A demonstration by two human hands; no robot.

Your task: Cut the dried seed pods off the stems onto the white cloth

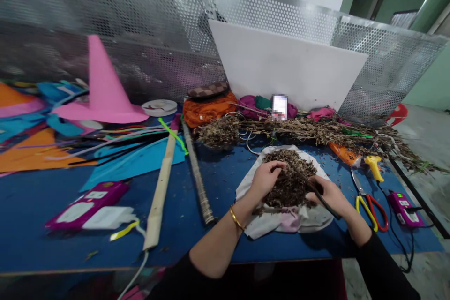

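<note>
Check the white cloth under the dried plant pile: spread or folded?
Spread, somewhat rumpled: the white cloth shows beyond the dried plant pile on several sides, lying over the blue table.

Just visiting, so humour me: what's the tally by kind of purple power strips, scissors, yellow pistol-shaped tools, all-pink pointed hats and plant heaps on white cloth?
Purple-and-white power strips: 2
Scissors with red and yellow handles: 1
Yellow pistol-shaped tool: 1
All-pink pointed hat: 1
Heap of dried brown plant bits on white cloth: 1
Total: 6
</note>
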